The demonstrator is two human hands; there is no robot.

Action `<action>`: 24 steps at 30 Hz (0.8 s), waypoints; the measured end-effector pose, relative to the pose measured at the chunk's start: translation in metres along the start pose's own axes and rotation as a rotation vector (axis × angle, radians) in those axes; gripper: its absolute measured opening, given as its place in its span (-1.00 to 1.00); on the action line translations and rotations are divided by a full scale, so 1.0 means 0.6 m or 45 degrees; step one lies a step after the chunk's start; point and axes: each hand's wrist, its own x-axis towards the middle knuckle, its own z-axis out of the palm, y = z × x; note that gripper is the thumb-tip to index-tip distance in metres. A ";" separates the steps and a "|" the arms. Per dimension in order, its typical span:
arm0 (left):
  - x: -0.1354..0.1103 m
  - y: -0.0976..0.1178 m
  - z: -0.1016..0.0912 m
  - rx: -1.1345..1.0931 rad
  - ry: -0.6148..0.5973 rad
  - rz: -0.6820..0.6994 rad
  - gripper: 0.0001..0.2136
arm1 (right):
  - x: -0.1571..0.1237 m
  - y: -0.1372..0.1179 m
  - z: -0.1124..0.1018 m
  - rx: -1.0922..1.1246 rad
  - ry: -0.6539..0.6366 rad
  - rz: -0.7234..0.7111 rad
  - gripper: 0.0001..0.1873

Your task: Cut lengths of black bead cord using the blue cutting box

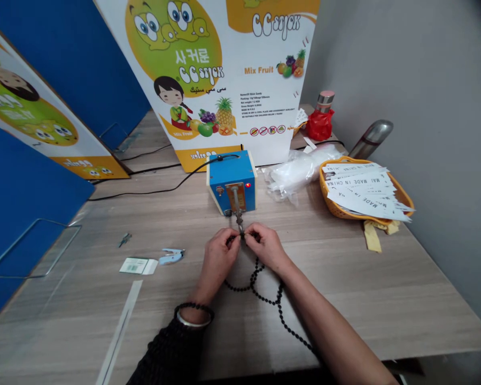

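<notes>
Black beaded strand [266,299], light, limp and slippery-looking, seems best held close to its top, where my left hand [218,262] and right hand [266,247] pinch it before the blue box [231,182], its slack lying on the wood-grain table [385,299].

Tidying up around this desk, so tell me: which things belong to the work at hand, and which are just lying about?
Part of the work: left hand, right hand, black bead string, blue box with its metal rod.

Lying about: orange basket of paper tags, plastic bag, steel flask, white clip, small card.
</notes>
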 end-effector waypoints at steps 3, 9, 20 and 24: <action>-0.001 0.004 0.000 -0.056 -0.008 -0.025 -0.90 | -0.004 -0.004 -0.001 0.030 -0.005 0.050 -0.87; -0.021 0.018 -0.007 -0.152 -0.010 -0.116 -0.87 | -0.021 -0.027 -0.006 0.074 0.009 0.110 -0.83; -0.171 0.077 -0.104 -1.316 -0.620 -0.633 -0.63 | -0.090 -0.172 -0.060 0.179 -0.033 0.069 -0.78; -0.262 0.101 -0.171 -1.655 -0.174 -0.237 -0.33 | -0.134 -0.239 -0.083 0.276 -0.109 0.090 -0.68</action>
